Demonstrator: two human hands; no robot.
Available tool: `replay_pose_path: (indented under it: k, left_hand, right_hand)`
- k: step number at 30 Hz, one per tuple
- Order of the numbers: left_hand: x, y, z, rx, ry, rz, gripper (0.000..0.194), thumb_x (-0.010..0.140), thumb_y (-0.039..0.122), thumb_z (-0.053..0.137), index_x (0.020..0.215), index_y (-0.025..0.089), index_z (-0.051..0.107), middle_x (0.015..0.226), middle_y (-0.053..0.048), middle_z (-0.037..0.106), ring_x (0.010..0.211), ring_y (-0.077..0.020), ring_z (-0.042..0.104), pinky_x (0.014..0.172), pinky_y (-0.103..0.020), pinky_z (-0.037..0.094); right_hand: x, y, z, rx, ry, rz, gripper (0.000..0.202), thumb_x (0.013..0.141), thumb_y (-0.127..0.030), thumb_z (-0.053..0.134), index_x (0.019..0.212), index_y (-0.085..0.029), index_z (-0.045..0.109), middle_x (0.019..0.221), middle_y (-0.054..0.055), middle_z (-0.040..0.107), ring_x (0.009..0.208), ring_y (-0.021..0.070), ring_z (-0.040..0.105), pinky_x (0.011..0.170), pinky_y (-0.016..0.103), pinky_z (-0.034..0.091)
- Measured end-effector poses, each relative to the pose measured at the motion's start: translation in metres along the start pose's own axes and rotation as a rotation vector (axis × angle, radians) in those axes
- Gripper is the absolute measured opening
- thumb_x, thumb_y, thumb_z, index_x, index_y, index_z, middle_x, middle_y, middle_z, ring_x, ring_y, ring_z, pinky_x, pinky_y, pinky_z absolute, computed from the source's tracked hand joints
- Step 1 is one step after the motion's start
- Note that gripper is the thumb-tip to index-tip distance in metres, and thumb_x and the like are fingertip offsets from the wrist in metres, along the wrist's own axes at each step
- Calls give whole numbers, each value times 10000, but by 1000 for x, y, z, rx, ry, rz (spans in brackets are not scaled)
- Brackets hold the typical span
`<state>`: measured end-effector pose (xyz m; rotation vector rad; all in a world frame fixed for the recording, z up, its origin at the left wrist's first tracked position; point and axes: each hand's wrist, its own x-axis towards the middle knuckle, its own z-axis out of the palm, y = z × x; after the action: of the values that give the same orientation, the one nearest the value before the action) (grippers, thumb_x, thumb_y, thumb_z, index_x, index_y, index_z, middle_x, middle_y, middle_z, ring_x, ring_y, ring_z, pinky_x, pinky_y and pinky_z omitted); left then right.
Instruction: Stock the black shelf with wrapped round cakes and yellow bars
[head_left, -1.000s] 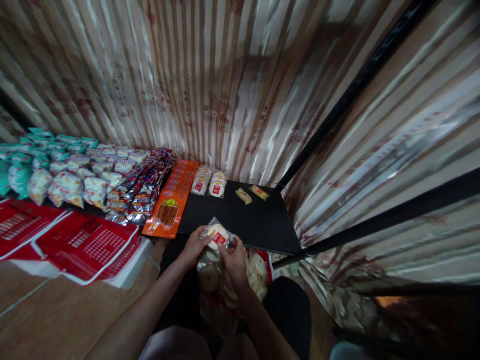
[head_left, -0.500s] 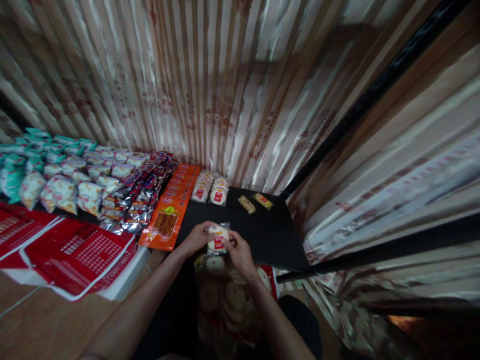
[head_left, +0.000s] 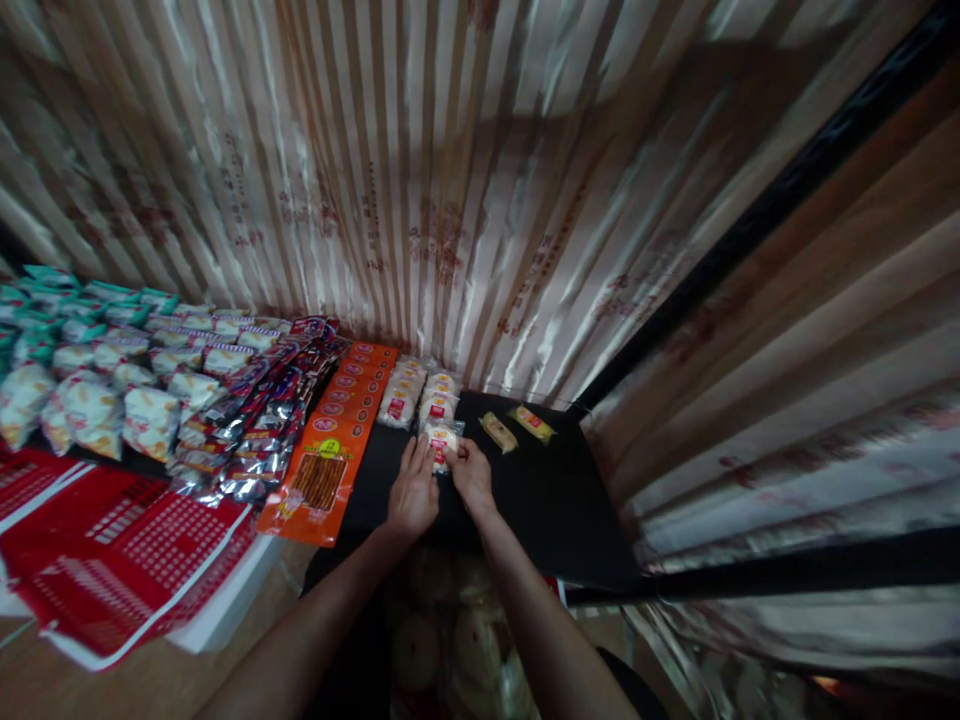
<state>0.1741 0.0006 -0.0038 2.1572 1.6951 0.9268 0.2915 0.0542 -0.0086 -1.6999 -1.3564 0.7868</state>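
A clear packet with a round white rice cracker and a red label (head_left: 441, 445) sits between my two hands, low over the black table. Its far end meets the front of a row of matching packets (head_left: 437, 407). My left hand (head_left: 414, 492) holds its left edge, fingers pointing forward. On the right edge, my right hand (head_left: 472, 475) pinches it with thumb and fingers. A second row of rice cracker packets (head_left: 397, 400) lies just to the left. Below my forearms is a large bag of round crackers (head_left: 472, 640), partly hidden and dim.
An orange snack packet (head_left: 330, 450) lies left of the rows. Further left are shiny dark packets (head_left: 262, 420), several white bags (head_left: 94, 410) and teal bags (head_left: 37, 320). Two small yellow packets (head_left: 499, 432) are on the black table (head_left: 547, 500). A red printed sheet (head_left: 127, 560) hangs at left.
Both hands have moved forward over the table with the rice cracker packet, bringing it from near the table's front edge to the front of the right-hand row. The view has shifted slightly.
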Motion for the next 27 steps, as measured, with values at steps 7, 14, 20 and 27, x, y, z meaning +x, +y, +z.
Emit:
replay_pose_path:
  k: [7,14,20,27]
  left_hand:
    - [18,-15,15,78,-71,30,561,781,61,379,1342,49,369,1463,-140,302,1390,-267,129,1104,-416,306]
    - [29,-23,21,128,-68,58,587,777,63,391,1362,82,355,1454,-134,322,1383,-260,159,1095,-424,321]
    - [30,-20,18,160,-142,36,582,775,63,381,1357,72,368,1444,-144,338,1376,-287,179,1086,-441,317]
    - [29,-16,16,127,-189,-35,604,787,69,370,1386,123,320,1481,-120,265,1388,-274,146,1015,-464,376]
  right_hand:
    - [21,-12,9,-171,20,-6,233,760,-325,546,923,-180,629,830,47,691,738,175,629,684,267,468]
    - [26,-13,19,-275,118,-104,320,771,-287,528,1035,-130,617,958,118,660,854,214,613,760,295,459]
    - [23,-6,22,-272,146,-105,436,767,-266,524,1172,-106,558,1020,147,616,836,220,606,784,315,463]
    - [23,-1,22,-249,115,-103,398,783,-283,520,1148,-143,592,1032,137,610,779,198,597,793,321,466]
